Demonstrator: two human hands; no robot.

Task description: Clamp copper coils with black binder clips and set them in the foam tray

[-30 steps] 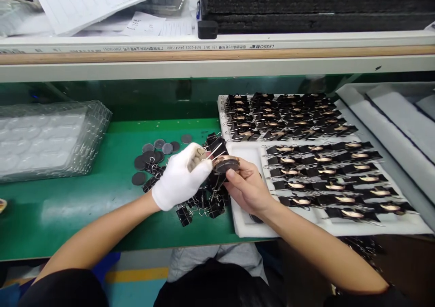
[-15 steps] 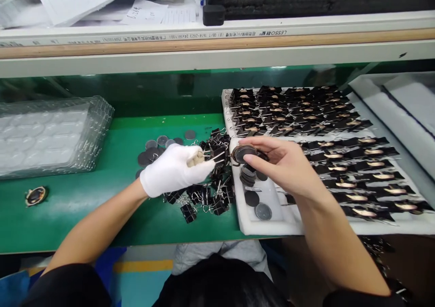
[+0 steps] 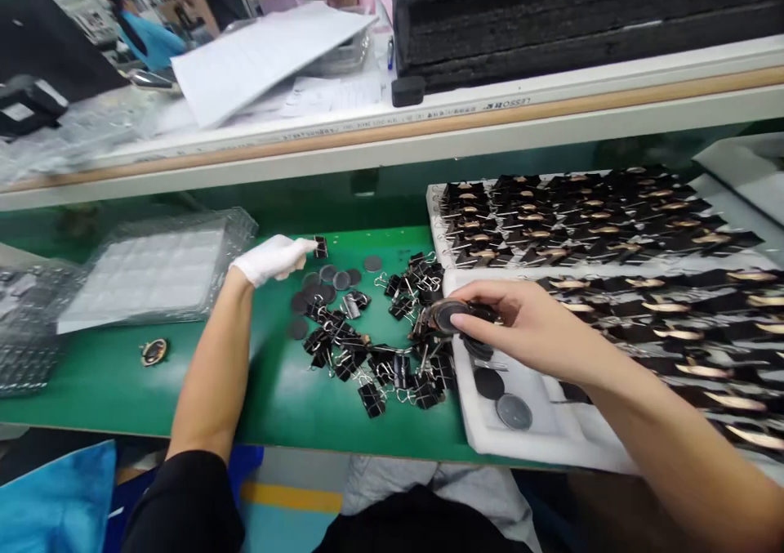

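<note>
My left hand (image 3: 275, 260), in a white glove, is stretched to the back left over the green table. A black binder clip (image 3: 321, 247) is at its closed fingertips. My bare right hand (image 3: 514, 320) grips a round part (image 3: 450, 316) with a dark disc face and brownish rim, above the near left corner of the white foam tray (image 3: 474, 434). Between the hands lie a loose pile of binder clips (image 3: 373, 365) and several grey discs (image 3: 334, 277). More discs (image 3: 514, 412) rest in the tray, partly beneath my right hand.
Rows of clipped parts (image 3: 539, 218) fill much of the tray on the right. Clear plastic trays (image 3: 159, 271) are stacked at left, with a single round part (image 3: 153, 351) before them. A shelf edge (image 3: 343, 132) crosses the back; people are beyond it.
My left hand has moved left and away from my right hand, with a binder clip at its fingertips. My right hand still holds the round part. The view has swung left and upward.
</note>
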